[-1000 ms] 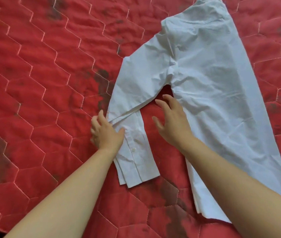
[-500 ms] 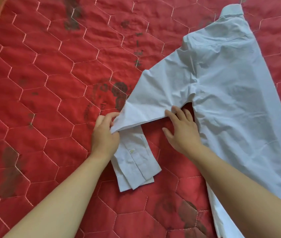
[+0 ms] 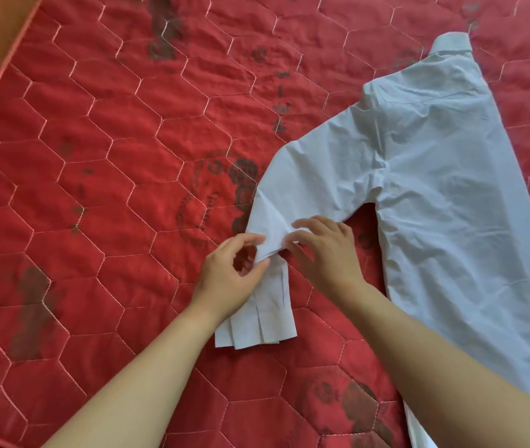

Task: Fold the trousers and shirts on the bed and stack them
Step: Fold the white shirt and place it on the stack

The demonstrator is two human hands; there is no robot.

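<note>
Lying at the frame's right, the white shirt (image 3: 444,189) has its sleeve (image 3: 305,189) doubled back at centre. The left hand (image 3: 228,279) pinches that fold, thumb against fingers; the right hand (image 3: 328,253) presses it, fingers close together. Dark prints on the red quilt (image 3: 95,156) are unreadable.

Shirt (image 3: 435,195) flat on red quilt (image 3: 111,156), collar (image 3: 451,43) at far end. Sleeve (image 3: 305,189) doubled back, cuff (image 3: 257,328) pointing toward me. My left hand (image 3: 228,279) pinches the fold; right hand (image 3: 325,253) just beside it, fingertips resting on the sleeve.
</note>
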